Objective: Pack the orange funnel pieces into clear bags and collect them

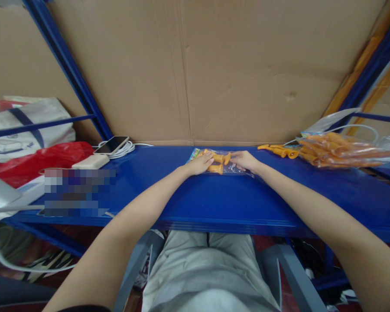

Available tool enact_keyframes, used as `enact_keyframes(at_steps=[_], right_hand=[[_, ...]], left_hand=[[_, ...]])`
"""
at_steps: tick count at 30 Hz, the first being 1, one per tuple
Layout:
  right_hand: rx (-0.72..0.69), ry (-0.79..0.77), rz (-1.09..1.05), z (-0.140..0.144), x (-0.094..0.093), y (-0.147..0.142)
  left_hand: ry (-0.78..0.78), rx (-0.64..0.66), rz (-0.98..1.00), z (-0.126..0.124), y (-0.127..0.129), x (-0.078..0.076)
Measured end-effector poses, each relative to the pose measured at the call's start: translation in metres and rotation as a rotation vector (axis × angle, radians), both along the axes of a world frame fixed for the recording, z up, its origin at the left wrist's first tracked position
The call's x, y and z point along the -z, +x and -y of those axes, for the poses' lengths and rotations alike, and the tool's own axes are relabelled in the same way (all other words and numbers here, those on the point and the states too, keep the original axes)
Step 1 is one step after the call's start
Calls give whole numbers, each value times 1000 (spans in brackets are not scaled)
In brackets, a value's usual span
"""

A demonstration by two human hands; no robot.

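Note:
A clear plastic bag (234, 170) with a colourful printed strip at its left end lies on the blue shelf table. Several orange plastic pieces (217, 169), tube-like with flared ends, are in it. My left hand (199, 164) rests on the bag's left part, fingers stretched out over the pieces. At the right end, my right hand (246, 160) has its fingers bent, with the tips against one orange piece (227, 158). Part of the bag lies under this hand, and its lower fingers are hard to make out.
On the right lie loose orange pieces (279, 151) and a filled bag of orange pieces (339, 149). A phone (112, 145) sits on a coiled white cable (125, 149) at left, near a white power bank (91, 161) and a red plastic bag (55, 158). Cardboard (188, 73) closes the back.

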State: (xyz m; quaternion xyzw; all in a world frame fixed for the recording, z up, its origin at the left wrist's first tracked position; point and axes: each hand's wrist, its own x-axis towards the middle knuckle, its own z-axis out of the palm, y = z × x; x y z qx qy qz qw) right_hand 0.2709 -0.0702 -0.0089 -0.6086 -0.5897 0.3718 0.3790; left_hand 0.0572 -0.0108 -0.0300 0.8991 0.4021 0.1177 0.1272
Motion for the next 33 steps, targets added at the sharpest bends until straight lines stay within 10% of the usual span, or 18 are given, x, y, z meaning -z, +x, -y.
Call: enact_keyframes(at_steps=[33], right_hand=[[-45, -36, -5, -4, 1, 7]], left_hand=[[-17, -30, -89, 7, 3, -7]])
